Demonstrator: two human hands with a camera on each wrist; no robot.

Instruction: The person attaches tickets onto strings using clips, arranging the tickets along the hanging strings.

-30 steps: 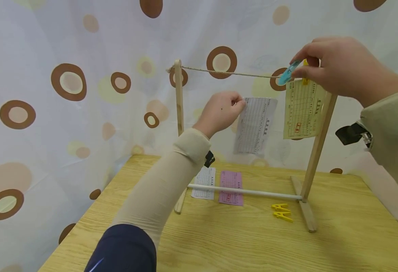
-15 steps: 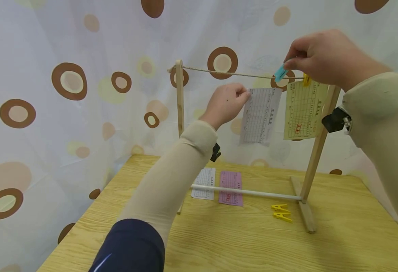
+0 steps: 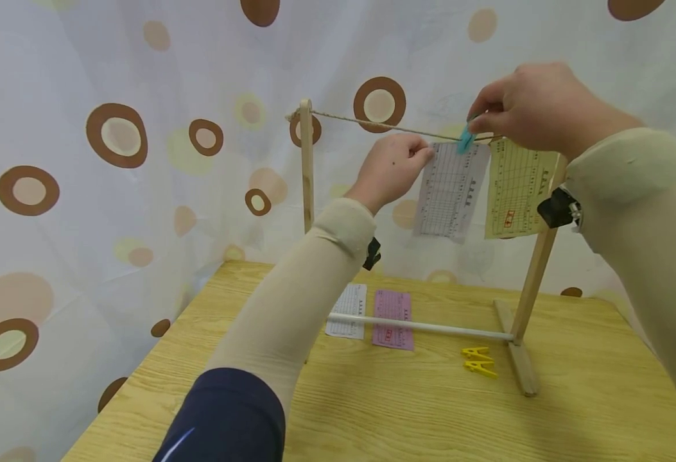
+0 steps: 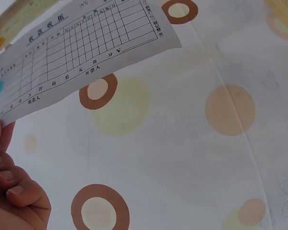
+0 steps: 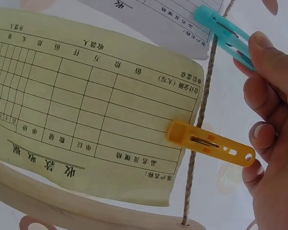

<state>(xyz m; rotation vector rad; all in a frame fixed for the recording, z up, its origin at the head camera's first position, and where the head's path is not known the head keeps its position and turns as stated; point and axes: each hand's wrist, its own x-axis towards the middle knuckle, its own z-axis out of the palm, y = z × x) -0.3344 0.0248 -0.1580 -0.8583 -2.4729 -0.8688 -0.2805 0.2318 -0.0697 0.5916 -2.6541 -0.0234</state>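
My left hand [image 3: 394, 165] pinches the upper left corner of a white receipt slip [image 3: 450, 192], holding it up at the rope [image 3: 378, 123]. Thumb and finger of my right hand [image 3: 537, 109] pinch the handles of a blue clothespin [image 5: 225, 31]. Its nose overlaps the slip's top edge at the rope. To the right, a yellow receipt slip [image 3: 519, 192] hangs from the rope by a yellow-orange clothespin [image 5: 206, 143]. In the head view my right hand hides that clothespin; in the right wrist view its tail end is close to my curled fingers.
The rope runs between two wooden posts [image 3: 307, 167], joined low down by a white rod [image 3: 442, 328]. On the table [image 3: 407, 410] lie a white slip [image 3: 348, 311], a pink slip [image 3: 392, 314] and two yellow clothespins [image 3: 479, 360]. A patterned curtain [image 3: 158, 224] hangs behind.
My left hand has raised the white slip up and right to the rope. The blue clothespin in my right hand has moved left and down onto the slip's top edge.
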